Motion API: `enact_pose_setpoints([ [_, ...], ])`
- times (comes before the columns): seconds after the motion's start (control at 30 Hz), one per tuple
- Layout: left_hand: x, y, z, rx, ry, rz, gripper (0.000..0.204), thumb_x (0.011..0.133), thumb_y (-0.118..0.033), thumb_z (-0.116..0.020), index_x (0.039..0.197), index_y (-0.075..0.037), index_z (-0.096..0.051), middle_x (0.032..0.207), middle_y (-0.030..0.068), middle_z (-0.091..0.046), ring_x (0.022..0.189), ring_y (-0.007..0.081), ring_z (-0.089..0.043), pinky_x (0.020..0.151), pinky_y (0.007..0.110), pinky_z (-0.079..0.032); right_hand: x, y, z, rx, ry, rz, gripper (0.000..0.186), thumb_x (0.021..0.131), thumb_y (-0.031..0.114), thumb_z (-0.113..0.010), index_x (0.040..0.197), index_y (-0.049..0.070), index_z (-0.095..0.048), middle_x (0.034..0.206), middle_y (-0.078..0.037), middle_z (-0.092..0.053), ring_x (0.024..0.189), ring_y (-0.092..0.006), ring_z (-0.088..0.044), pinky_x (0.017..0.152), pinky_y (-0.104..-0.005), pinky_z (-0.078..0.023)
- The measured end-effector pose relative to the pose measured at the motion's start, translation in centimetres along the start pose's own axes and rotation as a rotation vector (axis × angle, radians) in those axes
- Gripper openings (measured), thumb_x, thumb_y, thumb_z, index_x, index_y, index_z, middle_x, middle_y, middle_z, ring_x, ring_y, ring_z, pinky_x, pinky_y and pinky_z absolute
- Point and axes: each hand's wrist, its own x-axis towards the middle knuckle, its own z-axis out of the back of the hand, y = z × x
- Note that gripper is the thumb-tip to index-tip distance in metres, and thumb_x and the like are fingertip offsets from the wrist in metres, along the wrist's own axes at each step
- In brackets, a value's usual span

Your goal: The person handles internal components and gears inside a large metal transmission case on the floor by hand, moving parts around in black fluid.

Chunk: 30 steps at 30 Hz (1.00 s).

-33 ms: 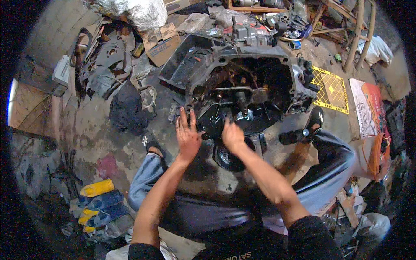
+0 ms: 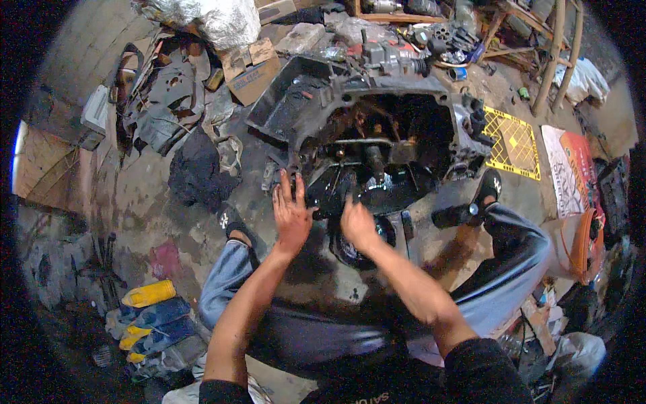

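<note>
A large, greasy metal housing (image 2: 377, 87) with a wide opening lies on the floor between my feet. A shaft (image 2: 373, 161) stands in its dark, oily inside. My left hand (image 2: 291, 219) rests with fingers stretched out against the housing's near left corner. My right hand (image 2: 359, 223) is closed at the near rim. From its fingers a dark, narrow tool (image 2: 348, 183), perhaps a brush, reaches into the opening; its exact kind is hard to make out. Below the right hand, a round black part (image 2: 346, 249) shows partly behind my wrist.
A black rectangular tray (image 2: 279, 101) stands beyond the housing's left side. A yellow plastic grid (image 2: 513, 141) lies to the right, near an orange bucket (image 2: 572, 246). Yellow bottles (image 2: 149, 294) sit at the lower left. Metal parts (image 2: 390, 55) and a cardboard box (image 2: 254, 79) are behind.
My right hand has shifted slightly toward me and to the left, with the dark tool moving along. My left hand stays in nearly the same place.
</note>
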Motion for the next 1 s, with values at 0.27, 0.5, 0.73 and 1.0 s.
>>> enact_pose_setpoints([
  [0.27, -0.1, 0.1, 0.2, -0.005, 0.076, 0.046, 0.092, 0.065, -0.021, -0.073, 0.140, -0.007, -0.022, 0.145, 0.0225, -0.016, 0.120, 0.0416, -0.037, 0.101, 0.047, -0.030, 1.3, 1.1, 2.3, 0.281, 0.020, -0.180, 0.047, 0.085, 0.012, -0.036, 0.127, -0.009, -0.034, 0.092, -0.029, -0.060, 0.083, -0.0426, -0.060, 0.073, -0.0494, -0.050],
  [0.5, -0.7, 0.5, 0.1, 0.055, 0.084, 0.021, 0.095, 0.066, -0.021, -0.072, 0.142, -0.008, -0.017, 0.147, 0.0202, -0.011, 0.117, 0.0360, -0.041, 0.105, 0.043, -0.027, -2.5, 0.6, 1.3, 0.005, 0.178, -0.096, 0.059, 0.081, 0.011, -0.039, 0.136, -0.002, -0.025, 0.091, -0.031, -0.059, 0.084, -0.0415, -0.062, 0.075, -0.0482, -0.050],
  [0.73, -0.1, 0.3, -0.1, 0.063, 0.109, 0.044, 0.097, 0.067, -0.020, -0.073, 0.142, -0.008, -0.014, 0.147, 0.0201, -0.009, 0.117, 0.0360, -0.041, 0.105, 0.043, -0.026, -1.0, 2.9, 0.3, 0.229, -0.024, -0.218, 0.062, 0.078, 0.004, -0.040, 0.138, 0.002, -0.024, 0.104, -0.035, -0.054, 0.094, -0.0466, -0.056, 0.084, -0.0503, -0.045],
  [1.0, -0.3, -0.3, 0.4, 0.006, 0.125, -0.003, 0.096, 0.066, -0.016, -0.072, 0.142, -0.008, -0.014, 0.147, 0.0201, -0.007, 0.118, 0.0366, -0.040, 0.105, 0.044, -0.026, 2.2, -1.2, 1.7, 0.302, 0.075, -0.162, 0.057, 0.079, 0.009, -0.047, 0.133, -0.001, -0.033, 0.089, -0.027, -0.062, 0.083, -0.0401, -0.061, 0.077, -0.0473, -0.049],
])
